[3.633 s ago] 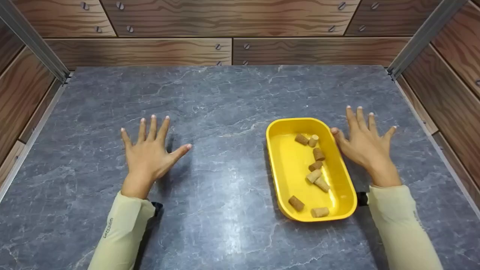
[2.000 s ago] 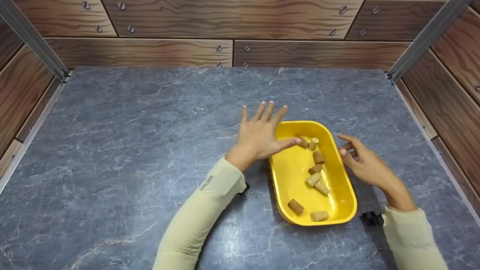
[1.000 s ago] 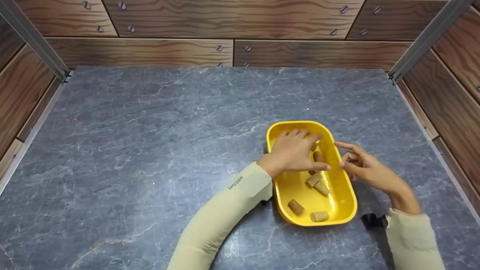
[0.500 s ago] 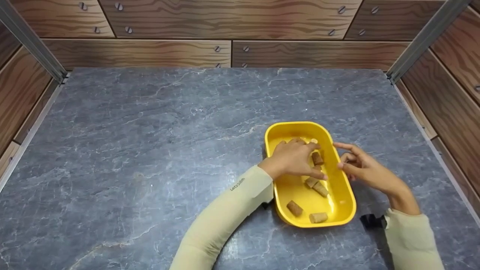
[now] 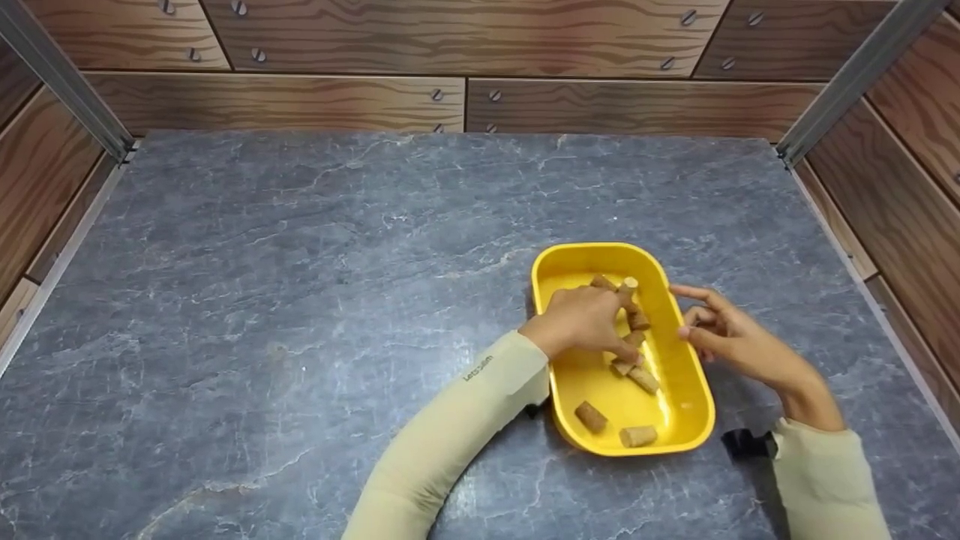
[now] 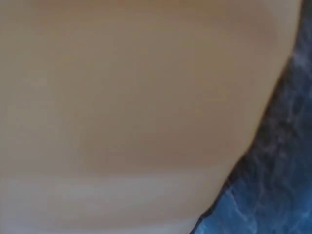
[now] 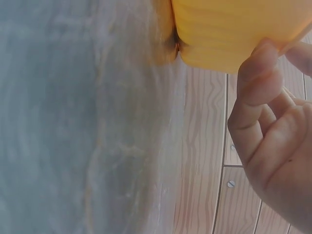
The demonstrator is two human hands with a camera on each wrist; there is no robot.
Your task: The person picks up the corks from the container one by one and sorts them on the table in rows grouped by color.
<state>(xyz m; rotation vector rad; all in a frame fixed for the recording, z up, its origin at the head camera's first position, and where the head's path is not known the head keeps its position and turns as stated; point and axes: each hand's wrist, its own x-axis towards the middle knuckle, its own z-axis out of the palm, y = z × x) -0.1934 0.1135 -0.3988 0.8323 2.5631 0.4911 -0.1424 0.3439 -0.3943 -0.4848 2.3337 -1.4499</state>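
A yellow tray [image 5: 694,420] with rounded corners stands on the table, several cork stoppers [image 5: 637,436] lying loose on its floor. My left hand [image 5: 581,319] reaches over the left rim, palm down, among the upper corks. Its thumb and index finger are spread, with a brown cork [image 5: 639,321] near the gap; its other fingertips are hidden. My right hand [image 5: 731,341] is at the right side, index and thumb tips touching the tray's outer edge, other fingers loosely bent. The right wrist view shows that contact at the tray wall [image 7: 219,36]; blurred skin or sleeve fills most of the left wrist view.
The grey marbled table [image 5: 300,247] runs left and behind the tray. Wood-patterned panels [image 5: 585,41] close off the back and sides, with metal posts [image 5: 844,82] at the corners. A black strap piece [image 5: 742,442] sits by the right cuff.
From a spread pose left of the tray, my left hand has moved right into it, its fingers drawing nearer the thumb and several corks shifting slightly. My right hand has turned toward the rim.
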